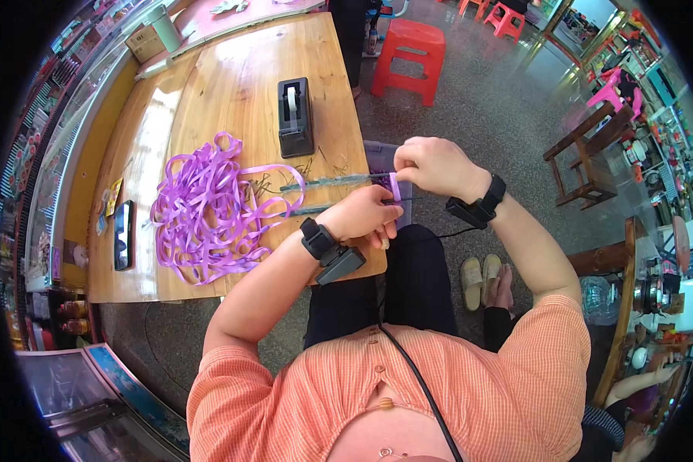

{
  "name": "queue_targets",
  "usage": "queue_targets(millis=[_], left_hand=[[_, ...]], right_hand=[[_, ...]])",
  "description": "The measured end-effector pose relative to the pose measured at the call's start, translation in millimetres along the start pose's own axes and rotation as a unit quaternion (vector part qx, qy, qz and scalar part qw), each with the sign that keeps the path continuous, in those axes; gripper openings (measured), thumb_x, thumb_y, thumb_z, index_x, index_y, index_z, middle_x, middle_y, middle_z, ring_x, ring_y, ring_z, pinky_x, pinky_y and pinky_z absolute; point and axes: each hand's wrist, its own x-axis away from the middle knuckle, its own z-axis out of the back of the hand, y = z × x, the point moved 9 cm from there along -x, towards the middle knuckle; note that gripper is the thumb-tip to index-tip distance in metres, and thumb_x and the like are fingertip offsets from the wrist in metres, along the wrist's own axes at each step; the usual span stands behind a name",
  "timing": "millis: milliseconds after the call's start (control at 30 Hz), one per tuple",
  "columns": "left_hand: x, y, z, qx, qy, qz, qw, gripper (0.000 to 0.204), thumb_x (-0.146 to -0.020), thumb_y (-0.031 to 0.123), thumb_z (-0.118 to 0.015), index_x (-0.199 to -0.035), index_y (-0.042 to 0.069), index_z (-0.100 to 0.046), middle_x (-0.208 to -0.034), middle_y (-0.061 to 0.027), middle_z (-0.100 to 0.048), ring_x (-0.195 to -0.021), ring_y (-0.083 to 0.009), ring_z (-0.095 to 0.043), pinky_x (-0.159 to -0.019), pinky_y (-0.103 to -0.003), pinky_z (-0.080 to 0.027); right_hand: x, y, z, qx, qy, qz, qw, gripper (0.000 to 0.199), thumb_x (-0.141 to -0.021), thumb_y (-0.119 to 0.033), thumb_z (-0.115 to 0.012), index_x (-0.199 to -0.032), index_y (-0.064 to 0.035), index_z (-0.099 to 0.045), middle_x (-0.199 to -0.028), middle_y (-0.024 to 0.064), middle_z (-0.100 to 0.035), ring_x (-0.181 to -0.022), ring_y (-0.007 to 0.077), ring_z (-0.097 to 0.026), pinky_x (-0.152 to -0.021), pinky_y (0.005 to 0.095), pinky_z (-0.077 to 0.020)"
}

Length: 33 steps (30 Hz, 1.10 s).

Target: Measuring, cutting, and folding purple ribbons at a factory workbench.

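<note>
Just past the table's right edge, my right hand (439, 165) is closed, thumb and fingers pinched at the upper end of a short stretch of purple ribbon (394, 187). My left hand (362, 213) is closed at the lower end of that stretch, its fingertips partly hidden. Two thin dark green strips (327, 182) run side by side from the tabletop toward my hands; the nearer one passes under my left hand. A loose tangled heap of purple ribbon (208, 212) lies to the left, with one loop reaching over the strips.
On the wooden table (231, 92) stand a black tape dispenser (295, 115) and, far left, a dark phone (123, 235). Below its right edge is a translucent plastic bin (379, 156). A red stool (412, 61) and a wooden chair (585, 158) stand on the floor.
</note>
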Motion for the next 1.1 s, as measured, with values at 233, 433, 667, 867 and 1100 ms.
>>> queue_targets(millis=[233, 433, 667, 867, 1100], left_hand=[[-3, 0, 1, 0.0, 0.0, -0.005, 1.0, 0.029, -0.102, 0.021, -0.058, -0.118, -0.003, -0.055, -0.077, -0.0088, -0.069, -0.057, -0.0163, -0.067, -0.048, -0.026, -0.054], [-2, 3, -2, 0.0, 0.008, -0.021, 1.0, 0.021, -0.1, 0.018, -0.057, -0.106, -0.002, -0.06, -0.075, -0.0102, -0.068, -0.056, -0.0184, -0.068, -0.048, -0.028, -0.054], [-2, 1, 1, 0.011, 0.021, -0.006, 1.0, 0.027, -0.1, 0.019, -0.058, -0.112, -0.006, -0.059, -0.076, -0.0108, -0.069, -0.055, -0.0178, -0.067, -0.047, -0.028, -0.054], [-3, -1, 3, 0.017, 0.022, -0.001, 1.0, 0.028, -0.1, 0.02, -0.058, -0.11, -0.006, -0.059, -0.075, -0.0109, -0.068, -0.055, -0.0179, -0.067, -0.047, -0.027, -0.054], [-2, 7, -3, 0.014, 0.016, -0.003, 1.0, 0.024, -0.101, 0.019, -0.055, -0.105, -0.004, -0.059, -0.074, -0.0095, -0.067, -0.056, -0.0176, -0.067, -0.047, -0.027, -0.055]], right_hand=[[2, -31, -18, 0.014, -0.007, 0.203, 0.979, 0.012, -0.085, -0.018, -0.066, -0.089, -0.0131, -0.076, -0.115, 0.0045, -0.067, -0.103, 0.0288, -0.064, -0.089, 0.0406, -0.0529], [-9, -19, -42, -0.036, -0.069, 0.199, 0.977, 0.019, -0.086, -0.018, -0.065, -0.098, -0.0088, -0.076, -0.114, 0.0101, -0.069, -0.103, 0.0307, -0.064, -0.091, 0.0405, -0.0521], [28, 76, -64, -0.532, 0.085, -0.094, 0.837, 0.03, -0.1, -0.019, -0.059, -0.127, -0.008, -0.065, -0.117, 0.0048, -0.068, -0.107, 0.0156, -0.064, -0.092, 0.0291, -0.0501], [47, 65, -146, -0.748, 0.006, -0.163, 0.643, 0.039, -0.102, -0.032, -0.052, -0.126, -0.0029, -0.062, -0.118, 0.0101, -0.067, -0.109, 0.0198, -0.064, -0.092, 0.0339, -0.0513], [23, 53, -171, -0.831, -0.018, -0.06, 0.552, 0.033, -0.105, -0.029, -0.05, -0.123, -0.0035, -0.061, -0.114, 0.01, -0.068, -0.104, 0.0221, -0.066, -0.093, 0.0372, -0.0521]])
